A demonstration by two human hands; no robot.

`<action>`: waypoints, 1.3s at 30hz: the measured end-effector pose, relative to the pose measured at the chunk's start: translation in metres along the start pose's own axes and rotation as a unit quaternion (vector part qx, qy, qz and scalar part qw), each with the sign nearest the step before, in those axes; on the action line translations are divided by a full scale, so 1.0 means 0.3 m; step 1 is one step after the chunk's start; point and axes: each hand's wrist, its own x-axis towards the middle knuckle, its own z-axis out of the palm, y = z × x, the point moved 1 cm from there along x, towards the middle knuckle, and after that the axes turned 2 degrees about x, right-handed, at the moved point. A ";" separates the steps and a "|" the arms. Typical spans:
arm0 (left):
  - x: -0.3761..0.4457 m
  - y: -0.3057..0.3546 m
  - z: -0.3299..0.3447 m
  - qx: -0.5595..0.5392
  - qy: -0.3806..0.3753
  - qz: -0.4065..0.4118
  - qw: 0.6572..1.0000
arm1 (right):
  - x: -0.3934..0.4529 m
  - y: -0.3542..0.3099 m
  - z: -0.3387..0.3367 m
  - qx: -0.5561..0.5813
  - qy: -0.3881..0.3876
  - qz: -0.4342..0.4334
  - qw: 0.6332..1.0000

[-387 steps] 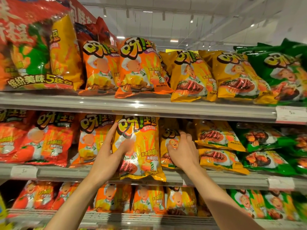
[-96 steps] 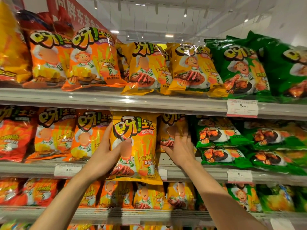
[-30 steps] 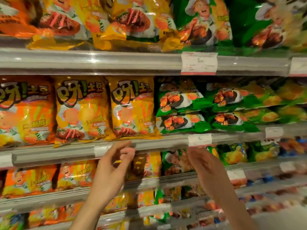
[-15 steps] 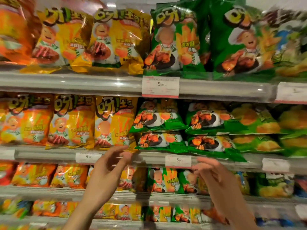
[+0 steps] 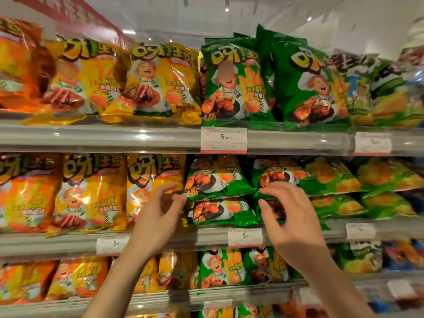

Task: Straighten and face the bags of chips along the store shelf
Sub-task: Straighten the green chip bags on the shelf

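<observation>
On the middle shelf, two green chip bags lie flat, one stacked on the other: an upper one and a lower one. More flat green bags lie to their right. Upright yellow bags stand to the left. My left hand is raised with fingers spread, its fingertips at the left edge of the upper green bag. My right hand hovers with fingers loosely curved in front of the right-hand green stack, its fingertips close to a bag's front edge. Neither hand clearly holds a bag.
The top shelf carries upright yellow bags and green bags. White price tags hang on the shelf rails. The lower shelf holds orange, yellow and green bags. Lighter green bags lie flat at the right.
Both hands have risen from the shelf rail to the flat green bags. The camera view has shifted right and up along the shelves.
</observation>
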 end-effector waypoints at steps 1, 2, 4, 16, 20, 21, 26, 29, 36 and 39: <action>0.013 0.012 0.005 0.009 -0.016 0.001 1.000 | 0.018 -0.005 0.011 -0.036 -0.003 -0.020 0.999; 0.025 0.027 0.010 0.015 -0.027 -0.002 1.000 | 0.040 -0.007 0.025 -0.078 -0.012 -0.030 0.996; 0.041 0.052 0.016 -0.005 -0.044 -0.017 0.999 | 0.085 -0.016 0.061 -0.163 -0.044 -0.043 0.985; 0.074 0.067 -0.003 -0.152 -0.061 -0.122 0.979 | 0.175 0.002 0.193 -0.238 -0.043 -0.078 0.967; 0.093 0.081 -0.008 -0.195 -0.081 -0.149 0.966 | 0.137 0.007 0.172 -0.181 -0.014 -0.103 0.978; 0.095 0.090 -0.012 -0.197 -0.097 -0.145 0.965 | 0.122 0.004 0.167 -0.170 -0.014 -0.110 0.979; 0.121 0.141 -0.003 -0.183 -0.191 -0.135 0.955 | 0.028 -0.008 0.153 -0.147 -0.060 -0.124 0.980; 0.118 0.145 0.031 -0.142 -0.182 -0.123 0.965 | -0.006 -0.019 0.136 -0.135 -0.111 -0.110 0.978; 0.059 0.134 0.061 -0.124 -0.124 -0.031 0.984 | 0.022 -0.004 0.043 -0.021 -0.120 -0.030 0.992; 0.007 0.140 0.050 -0.123 -0.119 -0.010 0.985 | 0.041 -0.005 0.020 0.010 -0.099 -0.023 0.995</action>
